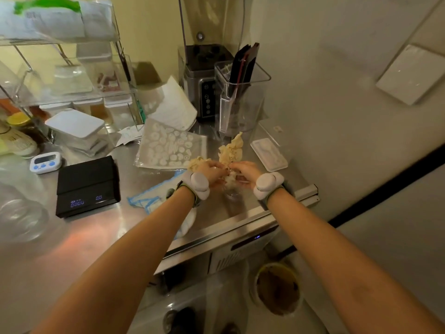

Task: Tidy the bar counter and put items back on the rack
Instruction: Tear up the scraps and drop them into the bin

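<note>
I have both hands together over the steel counter [134, 227] near its right edge. My left hand [209, 170] and right hand [246, 171] each pinch the crumpled beige paper [230, 150], which rises just beyond my fingertips over a small glass [232, 192]. The black scale [88, 185] sits well left.

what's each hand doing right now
Left hand: closed on the crumpled beige paper.
Right hand: closed on the same paper.
</note>
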